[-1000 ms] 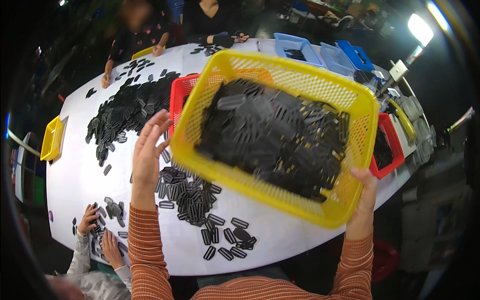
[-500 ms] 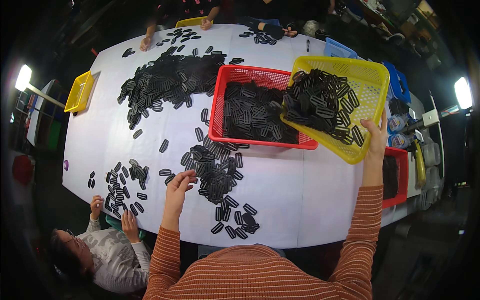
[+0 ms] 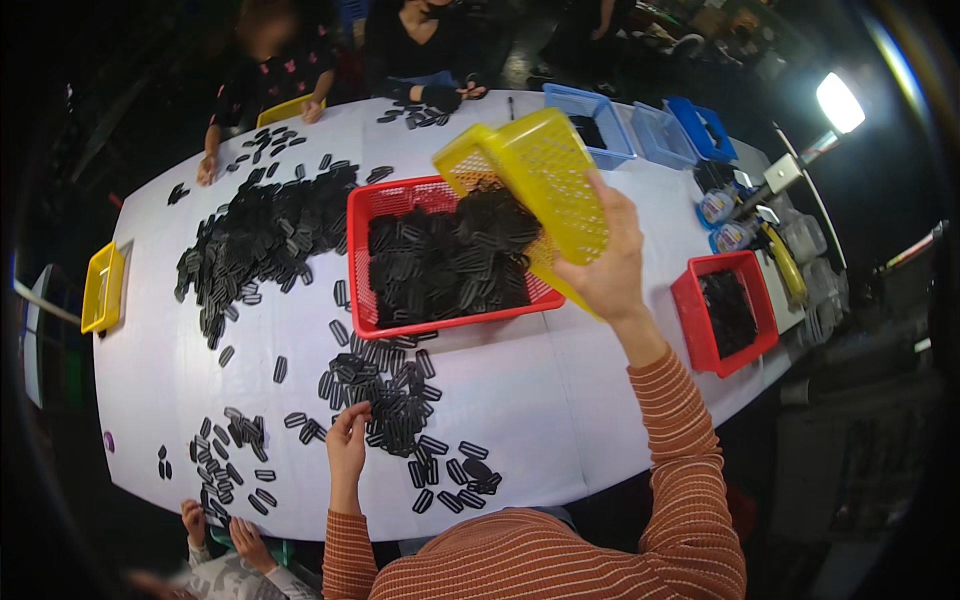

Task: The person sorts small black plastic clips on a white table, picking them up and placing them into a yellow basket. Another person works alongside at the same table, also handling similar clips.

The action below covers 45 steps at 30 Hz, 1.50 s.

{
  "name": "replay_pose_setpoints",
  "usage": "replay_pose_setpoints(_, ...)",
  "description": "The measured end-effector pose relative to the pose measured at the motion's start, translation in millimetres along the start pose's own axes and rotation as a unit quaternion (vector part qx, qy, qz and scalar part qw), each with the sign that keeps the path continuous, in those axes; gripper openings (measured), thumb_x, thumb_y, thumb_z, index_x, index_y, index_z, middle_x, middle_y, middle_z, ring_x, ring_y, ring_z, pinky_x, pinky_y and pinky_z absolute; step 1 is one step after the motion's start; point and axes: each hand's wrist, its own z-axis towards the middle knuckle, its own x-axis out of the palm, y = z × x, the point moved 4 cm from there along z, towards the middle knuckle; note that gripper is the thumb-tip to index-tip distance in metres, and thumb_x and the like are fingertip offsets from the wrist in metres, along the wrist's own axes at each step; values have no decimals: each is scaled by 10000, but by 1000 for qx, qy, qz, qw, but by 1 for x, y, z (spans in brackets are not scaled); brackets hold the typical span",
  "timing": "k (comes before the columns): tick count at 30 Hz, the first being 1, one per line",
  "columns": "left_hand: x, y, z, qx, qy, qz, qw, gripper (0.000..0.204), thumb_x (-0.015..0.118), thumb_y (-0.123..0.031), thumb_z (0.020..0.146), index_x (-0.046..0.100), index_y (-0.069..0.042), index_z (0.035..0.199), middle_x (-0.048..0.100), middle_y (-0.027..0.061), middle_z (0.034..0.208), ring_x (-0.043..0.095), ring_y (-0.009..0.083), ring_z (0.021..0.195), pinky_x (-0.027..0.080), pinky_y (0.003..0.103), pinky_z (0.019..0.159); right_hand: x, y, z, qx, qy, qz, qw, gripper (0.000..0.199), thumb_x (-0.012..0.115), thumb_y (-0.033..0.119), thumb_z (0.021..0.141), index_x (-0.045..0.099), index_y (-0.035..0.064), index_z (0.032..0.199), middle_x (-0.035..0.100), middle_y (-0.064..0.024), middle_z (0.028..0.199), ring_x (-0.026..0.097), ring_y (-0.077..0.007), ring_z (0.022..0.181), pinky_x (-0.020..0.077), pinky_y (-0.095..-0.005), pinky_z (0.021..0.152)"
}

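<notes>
My right hand (image 3: 612, 265) grips the rim of a yellow perforated plastic basket (image 3: 560, 185), tipped steeply over a larger red basket (image 3: 450, 328). Black slotted plastic strap buckles (image 3: 440, 255) lie heaped in the red basket, and the yellow one partly hides its right side. How many buckles stay in the yellow basket cannot be seen. Lower down, my left hand (image 3: 347, 432) is pinched closed beside a loose pile of the same buckles (image 3: 395, 395) on the white table; whether a buckle is between the fingertips is unclear.
A big heap of buckles (image 3: 265, 230) spreads at the far left of the white table (image 3: 540, 400). A small red basket (image 3: 725, 355), blue baskets (image 3: 590, 95) and spray bottles (image 3: 730, 238) stand at right. Co-workers' hands (image 3: 250, 545) are at the lower left and far edge.
My right hand has tipped the yellow basket much further over the red basket, and its buckles have gone into the red one. My left hand stays by the loose pile. The view has shifted.
</notes>
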Motion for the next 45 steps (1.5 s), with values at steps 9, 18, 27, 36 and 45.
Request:
replay_pose_setpoints(9,13,-9,-10,64,40,72,995,234,527,-49,976,672,16,1149,700,77,1064,643,130,945,509,265,823,-9,45,-48,-152,37,-54,986,897,836,173,583,492,258,1407,454,-174,1341,444,-353,1245,320,-509,1029)
replay_pose_setpoints(18,28,-18,-46,80,80,175,978,234,558,-62,952,690,-15,1139,717,81,1021,666,141,900,530,276,746,-63,18,-97,-61,-103,46,992,854,793,162,729,362,158,1466,438,-157,1364,451,-337,1259,352,-497,1057)
replay_pose_setpoints(27,69,-1,-85,112,188,256,941,239,577,-65,898,701,-30,1100,705,155,1004,668,258,818,508,341,722,-101,-115,-260,494,-239,530,646,644,640,266,843,396,138,1424,527,-85,1278,542,-232,1162,487,-426,895)
replay_pose_setpoints(36,98,-14,-90,143,237,306,911,240,566,-85,891,694,-22,1084,685,182,1027,660,340,901,516,396,799,-116,-119,-353,512,-311,573,559,572,568,335,885,452,116,1400,566,-92,1277,555,-288,1152,478,-490,922)
replay_pose_setpoints(45,110,-11,-102,145,259,339,893,269,559,-84,879,675,-35,1116,674,182,1108,643,367,1005,511,423,875,-83,-150,-406,539,-329,601,490,507,551,214,871,496,42,1345,586,-134,1264,556,-323,1176,456,-469,1004)
